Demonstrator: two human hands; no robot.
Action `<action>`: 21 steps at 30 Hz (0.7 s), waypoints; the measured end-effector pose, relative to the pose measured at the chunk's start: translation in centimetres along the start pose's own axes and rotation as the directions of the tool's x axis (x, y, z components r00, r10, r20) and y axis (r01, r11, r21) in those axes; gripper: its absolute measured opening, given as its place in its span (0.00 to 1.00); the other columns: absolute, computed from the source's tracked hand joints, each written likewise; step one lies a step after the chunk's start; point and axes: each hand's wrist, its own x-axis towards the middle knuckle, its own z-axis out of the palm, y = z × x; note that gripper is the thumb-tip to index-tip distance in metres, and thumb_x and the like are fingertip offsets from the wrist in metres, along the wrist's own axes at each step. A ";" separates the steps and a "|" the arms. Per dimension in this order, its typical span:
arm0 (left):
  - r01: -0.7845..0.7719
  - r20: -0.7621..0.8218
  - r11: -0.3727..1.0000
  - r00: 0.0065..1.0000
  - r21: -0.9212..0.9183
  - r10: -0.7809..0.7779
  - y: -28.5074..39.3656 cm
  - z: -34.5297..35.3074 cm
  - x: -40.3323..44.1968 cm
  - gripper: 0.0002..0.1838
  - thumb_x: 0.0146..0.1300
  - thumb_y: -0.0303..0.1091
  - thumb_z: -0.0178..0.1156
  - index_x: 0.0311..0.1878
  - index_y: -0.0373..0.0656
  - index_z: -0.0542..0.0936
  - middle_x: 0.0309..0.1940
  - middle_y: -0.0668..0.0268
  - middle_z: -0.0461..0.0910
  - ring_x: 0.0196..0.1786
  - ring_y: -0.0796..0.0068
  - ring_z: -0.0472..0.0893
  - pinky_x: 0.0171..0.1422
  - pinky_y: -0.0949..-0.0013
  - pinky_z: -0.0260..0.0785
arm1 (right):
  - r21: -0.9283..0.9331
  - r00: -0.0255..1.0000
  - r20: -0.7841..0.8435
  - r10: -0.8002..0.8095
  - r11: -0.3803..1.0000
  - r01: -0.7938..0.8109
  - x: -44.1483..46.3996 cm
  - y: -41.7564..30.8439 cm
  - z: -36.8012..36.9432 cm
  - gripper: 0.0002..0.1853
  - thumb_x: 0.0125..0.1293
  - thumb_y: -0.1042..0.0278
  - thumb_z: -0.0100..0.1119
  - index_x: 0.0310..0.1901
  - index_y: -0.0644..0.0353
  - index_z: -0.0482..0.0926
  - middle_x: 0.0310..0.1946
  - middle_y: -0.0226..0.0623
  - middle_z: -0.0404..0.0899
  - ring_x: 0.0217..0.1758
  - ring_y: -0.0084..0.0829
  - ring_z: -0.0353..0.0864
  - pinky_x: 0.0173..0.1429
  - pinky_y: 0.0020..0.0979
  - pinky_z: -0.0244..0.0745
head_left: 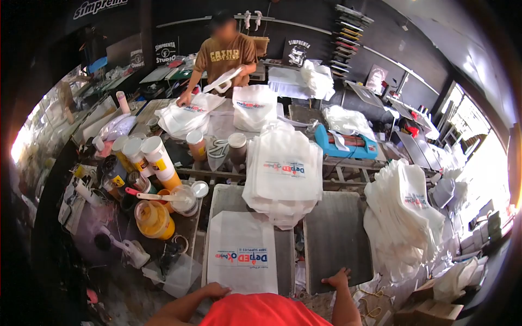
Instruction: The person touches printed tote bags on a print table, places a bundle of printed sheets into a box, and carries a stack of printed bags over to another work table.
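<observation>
A white fabric bag [242, 244] with red and blue print lies flat on a dark board [224, 195] in front of me. My left hand [217, 290] is at its near left corner, fingers closed together at the edge; the fingertips are partly hidden. My right hand [338, 278] rests with fingers spread on the near edge of a second dark board [336, 233]. Nothing is in that hand. Beyond the boards sits a pile of white printed bags [283, 179], overlapping the first board's far end.
Ink tubs and an open yellow ink tub [155, 220] crowd the left. More stacked bags [405, 217] hang at the right. A blue machine [345, 144] stands behind. Across the table a co-worker [225, 57] handles white bags [190, 114].
</observation>
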 end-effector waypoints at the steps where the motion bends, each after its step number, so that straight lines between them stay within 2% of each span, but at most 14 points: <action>1: 0.003 0.004 1.000 1.000 0.022 -0.003 -0.1 0.0 0.1 0.43 0.60 0.76 0.39 0.32 0.44 0.87 0.28 0.57 0.85 0.35 0.60 0.85 0.48 0.66 0.76 | 0.001 1.000 0.000 0.000 1.000 0.000 0.3 0.1 0.1 0.76 0.29 0.43 0.83 0.74 0.64 0.39 0.76 0.53 0.32 0.77 0.62 0.42 0.75 0.47 0.55; 10: 0.035 0.007 0.995 0.999 0.098 -0.036 -0.5 0.4 0.9 0.43 0.60 0.77 0.36 0.33 0.47 0.87 0.31 0.54 0.85 0.38 0.56 0.85 0.51 0.63 0.75 | 0.005 1.000 -0.001 0.014 1.000 -0.014 0.9 0.5 0.5 0.77 0.26 0.43 0.84 0.73 0.66 0.40 0.76 0.55 0.33 0.77 0.61 0.41 0.76 0.47 0.54; 12: 0.009 0.009 0.992 1.000 0.122 -0.010 -0.1 0.1 0.6 0.43 0.60 0.77 0.36 0.34 0.47 0.87 0.32 0.53 0.85 0.39 0.56 0.85 0.51 0.63 0.75 | -0.020 0.997 -0.050 -0.066 0.998 0.065 1.2 1.0 0.9 0.77 0.27 0.43 0.84 0.73 0.68 0.39 0.76 0.57 0.33 0.77 0.60 0.40 0.77 0.47 0.51; 15: 0.039 0.001 0.997 0.999 0.067 -0.039 0.1 -0.1 0.3 0.43 0.60 0.77 0.36 0.33 0.47 0.87 0.32 0.54 0.85 0.39 0.55 0.84 0.50 0.62 0.75 | 0.026 0.997 -0.036 -0.062 0.998 0.063 0.6 0.7 0.3 0.76 0.27 0.44 0.84 0.72 0.70 0.41 0.75 0.59 0.35 0.78 0.59 0.39 0.78 0.47 0.47; 18: 0.013 0.020 0.995 1.000 0.096 -0.015 -0.4 0.0 0.3 0.40 0.60 0.76 0.40 0.33 0.48 0.87 0.33 0.54 0.85 0.40 0.55 0.84 0.49 0.61 0.75 | -0.006 0.996 -0.060 -0.062 0.998 0.062 1.7 1.2 1.1 0.76 0.26 0.43 0.83 0.72 0.69 0.42 0.75 0.58 0.35 0.77 0.61 0.42 0.76 0.47 0.52; 19: -0.193 -0.042 0.958 0.978 0.214 0.206 0.2 -0.2 -0.9 0.37 0.60 0.73 0.43 0.33 0.47 0.86 0.32 0.54 0.85 0.39 0.55 0.84 0.49 0.60 0.75 | 0.009 0.998 -0.055 -0.043 0.999 0.043 2.0 1.4 1.5 0.76 0.26 0.43 0.83 0.72 0.69 0.42 0.75 0.58 0.35 0.77 0.61 0.42 0.76 0.47 0.52; 21: -0.257 -0.042 0.912 0.958 0.318 0.285 2.8 -2.3 -1.6 0.31 0.60 0.66 0.51 0.34 0.46 0.86 0.33 0.53 0.85 0.40 0.54 0.84 0.48 0.59 0.75 | 0.009 0.995 -0.065 -0.081 0.997 0.082 2.0 1.7 1.4 0.75 0.26 0.42 0.83 0.72 0.69 0.43 0.75 0.58 0.36 0.77 0.61 0.42 0.76 0.47 0.52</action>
